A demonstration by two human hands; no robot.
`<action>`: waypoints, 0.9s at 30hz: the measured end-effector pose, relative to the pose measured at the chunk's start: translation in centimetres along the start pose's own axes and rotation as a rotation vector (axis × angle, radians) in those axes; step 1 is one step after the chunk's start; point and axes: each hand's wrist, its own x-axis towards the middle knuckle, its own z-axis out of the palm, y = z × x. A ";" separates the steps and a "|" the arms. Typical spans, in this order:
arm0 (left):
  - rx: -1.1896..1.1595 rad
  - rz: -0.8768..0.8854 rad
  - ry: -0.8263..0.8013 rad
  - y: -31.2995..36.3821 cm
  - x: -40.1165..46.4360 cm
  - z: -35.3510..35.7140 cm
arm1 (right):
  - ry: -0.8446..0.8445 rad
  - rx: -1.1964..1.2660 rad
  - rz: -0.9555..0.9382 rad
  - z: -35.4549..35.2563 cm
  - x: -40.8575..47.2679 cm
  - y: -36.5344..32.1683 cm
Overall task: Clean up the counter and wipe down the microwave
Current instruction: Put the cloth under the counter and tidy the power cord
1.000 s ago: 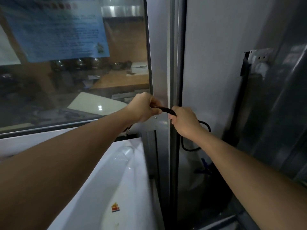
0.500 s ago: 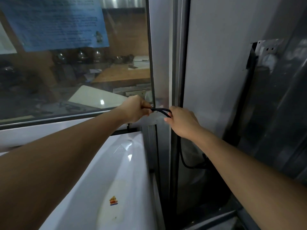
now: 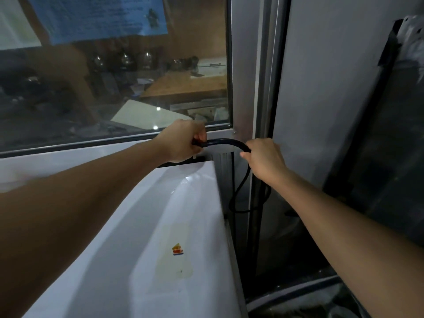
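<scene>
Gripping black cord [image 3: 226, 142]: left hand [image 3: 181, 141], right hand [image 3: 263, 160] fingers curled; sticker [image 3: 177, 250] unreadable.

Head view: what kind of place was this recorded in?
Probably a commercial or canteen kitchen's back area: a white microwave stands against an interior glass window, beyond which a wooden worktop shows. Both hands hold a black power cord.

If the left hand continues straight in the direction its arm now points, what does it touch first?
Probably the metal window frame just beyond it. The left hand, gripping the black cable above the white microwave, points up and forward toward the frame's lower corner; depth is unclear.
</scene>
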 end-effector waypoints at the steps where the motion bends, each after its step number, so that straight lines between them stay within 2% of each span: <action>1: 0.027 -0.014 -0.010 -0.2 -0.2 0.0 | 0.017 0.026 0.001 0.2 -0.1 -0.1; 5: 0.124 -0.065 -0.037 -0.5 -0.6 -0.2 | 0.097 0.135 0.032 1.0 0.1 -0.3; 10: 0.063 -0.065 -0.016 -0.5 -0.7 -0.6 | 0.153 0.281 0.116 2.5 0.1 -0.8; 16: 0.070 -0.054 0.022 -0.7 -0.4 -0.5 | 0.269 0.217 0.189 2.8 0.7 -1.4; 22: 0.054 -0.069 0.036 -0.9 -0.6 0.0 | 0.281 0.263 0.203 3.2 0.4 -0.9; 27: 0.027 -0.083 0.097 -1.3 -0.4 -0.6 | 0.230 0.536 0.204 3.4 1.0 -1.1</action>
